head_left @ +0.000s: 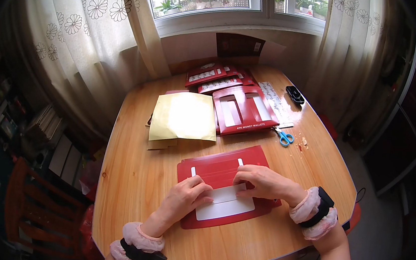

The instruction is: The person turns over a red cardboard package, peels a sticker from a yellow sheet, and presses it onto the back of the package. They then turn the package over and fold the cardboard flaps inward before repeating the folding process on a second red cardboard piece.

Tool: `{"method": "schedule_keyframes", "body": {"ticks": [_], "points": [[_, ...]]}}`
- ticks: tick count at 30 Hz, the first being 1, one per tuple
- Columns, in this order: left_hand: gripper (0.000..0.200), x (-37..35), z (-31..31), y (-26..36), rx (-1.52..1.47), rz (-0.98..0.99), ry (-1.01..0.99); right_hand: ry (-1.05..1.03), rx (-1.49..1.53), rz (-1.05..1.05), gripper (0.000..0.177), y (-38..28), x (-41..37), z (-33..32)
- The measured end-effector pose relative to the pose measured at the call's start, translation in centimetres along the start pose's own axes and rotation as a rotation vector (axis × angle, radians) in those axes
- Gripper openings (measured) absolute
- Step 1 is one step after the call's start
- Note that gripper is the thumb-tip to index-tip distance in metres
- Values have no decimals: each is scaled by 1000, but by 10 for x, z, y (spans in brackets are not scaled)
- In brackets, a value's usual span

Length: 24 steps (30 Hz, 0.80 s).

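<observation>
A flat red cardboard package sleeve (215, 157) with cut-out slots lies in front of me on the table. Its near part bears a white panel (225, 210) crossed by a crease. My left hand (188, 194) is at the left side of this panel, fingers bent and thumb toward the middle, gripping the card. At the panel's upper right, my right hand (264, 182) pinches the card with curled fingers. The fingertips partly hide the edges they touch. Both wrists wear pale scrunched cuffs with black straps.
Beyond the sleeve lie yellow paper sheets (181, 120) and a red box printed "4PK MONEY WALLETS" (245, 114). Several red packages (208, 75) are piled behind. Blue-handled scissors (285, 138), small scraps (304, 142) and a black object (294, 94) sit on the right of the wooden table (128, 182).
</observation>
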<state>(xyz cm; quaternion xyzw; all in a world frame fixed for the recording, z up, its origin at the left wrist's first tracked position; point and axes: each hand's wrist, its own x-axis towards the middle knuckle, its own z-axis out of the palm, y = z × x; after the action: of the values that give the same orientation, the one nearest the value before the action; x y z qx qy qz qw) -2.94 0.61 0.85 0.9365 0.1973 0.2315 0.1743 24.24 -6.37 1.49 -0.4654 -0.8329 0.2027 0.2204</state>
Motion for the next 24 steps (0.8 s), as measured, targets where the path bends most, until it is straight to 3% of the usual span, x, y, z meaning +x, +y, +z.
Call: {"method": "schedule_keyframes", "body": {"ticks": [13, 19, 24], "points": [[18, 1, -1, 5, 104, 108, 23, -13, 14, -15, 19, -5, 1, 1], [9, -1, -4, 11, 188, 171, -84, 21, -11, -100, 14, -11, -2, 3], [23, -2, -10, 21, 149, 136, -194, -16, 25, -122, 26, -8, -5, 7]]}}
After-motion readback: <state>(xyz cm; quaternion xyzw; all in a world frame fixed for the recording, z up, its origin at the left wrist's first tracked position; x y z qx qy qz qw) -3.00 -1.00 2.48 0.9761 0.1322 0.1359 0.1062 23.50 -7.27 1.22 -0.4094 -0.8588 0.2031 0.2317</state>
